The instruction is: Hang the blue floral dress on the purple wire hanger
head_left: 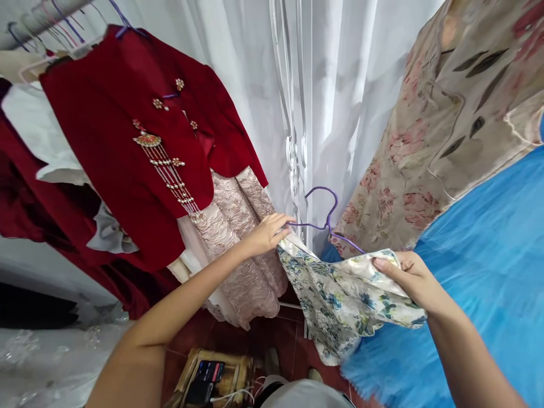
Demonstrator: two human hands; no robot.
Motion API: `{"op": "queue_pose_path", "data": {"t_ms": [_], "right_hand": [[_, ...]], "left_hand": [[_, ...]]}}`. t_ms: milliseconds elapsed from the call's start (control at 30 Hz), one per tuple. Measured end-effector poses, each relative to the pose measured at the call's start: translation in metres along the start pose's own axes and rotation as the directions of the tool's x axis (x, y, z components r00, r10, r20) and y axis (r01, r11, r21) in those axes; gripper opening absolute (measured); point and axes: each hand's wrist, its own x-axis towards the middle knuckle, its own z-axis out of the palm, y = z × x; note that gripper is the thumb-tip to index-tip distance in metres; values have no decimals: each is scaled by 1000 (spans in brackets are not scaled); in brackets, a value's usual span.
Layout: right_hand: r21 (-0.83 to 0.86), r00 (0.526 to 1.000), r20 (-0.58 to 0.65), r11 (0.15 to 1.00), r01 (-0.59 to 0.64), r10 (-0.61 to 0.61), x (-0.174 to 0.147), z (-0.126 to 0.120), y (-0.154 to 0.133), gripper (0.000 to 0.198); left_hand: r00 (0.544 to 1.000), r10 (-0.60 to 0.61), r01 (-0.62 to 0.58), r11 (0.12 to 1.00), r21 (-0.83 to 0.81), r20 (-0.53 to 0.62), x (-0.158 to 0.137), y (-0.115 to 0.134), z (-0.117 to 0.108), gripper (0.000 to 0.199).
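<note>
While both hands [270,233] [411,279] hold the floral garment [340,300], a purple hanger [327,226] protrudes above

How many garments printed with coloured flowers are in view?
2: a white cloth garment with blue-green flowers, between the left hand and right hand; a beige garment with pink flowers, at upper right. Others may be hidden.

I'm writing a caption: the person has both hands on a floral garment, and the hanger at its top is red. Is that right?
Not quite: the head view shows the hanger is purple, not red. The left hand and right hand are on the floral garment, as you say.
</note>
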Motion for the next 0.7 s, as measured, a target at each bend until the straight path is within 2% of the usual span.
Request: {"op": "queue_pose_path", "data": {"t_ms": [167, 233, 300, 367, 400, 467, 500, 533, 600, 700], "right_hand": [[123, 992, 123, 992, -5, -10, -5, 46, 3, 62], [139, 983, 172, 989, 45, -69, -7, 70, 6, 64], [101, 970, 167, 981, 163, -178, -10, 91, 6, 60], [10, 935, 83, 939, 345, -344, -13, 104, 6, 42], [-44, 898, 28, 897, 440, -440, -14, 108, 8, 33], [-136, 809, -82, 811, 569, -582, -17, 110, 16, 38], [-164, 779, -132, 789, 592, -612, -18, 109, 24, 41], [-178, 771, -179, 790, 586, -612, -20, 108, 33, 40], [-162, 802, -279, 850, 502, -527, -23, 108, 56, 32], [-42, 866, -413, 956, 289, -280, -29, 117, 99, 27]], "left_hand": [[961, 130, -185, 958, -218, -242, 28, 23, 38, 37], [942, 134, -244, 903, -355, -308, 43, 36, 54, 45], [941, 143, -292, 805, -517, -308, 59, 48, 68, 54], [948, 134, -303, 662, -686, -289, 76, 57, 78, 62], [947, 99, -306, 575, -758, -307, 83, 60, 79, 66], [928, -31, -333, 372, -866, -370, 97, 58, 77, 71], [913, -106, -357, 263, -896, -395, 102, 54, 72, 73], [898, -167, -383, 156, -910, -407, 107, 49, 66, 73], [886, -238, -416, -34, -909, -397, 113, 37, 53, 69], [886, -290, -428, -203, -881, -363, 124, 24, 39, 62]]}}
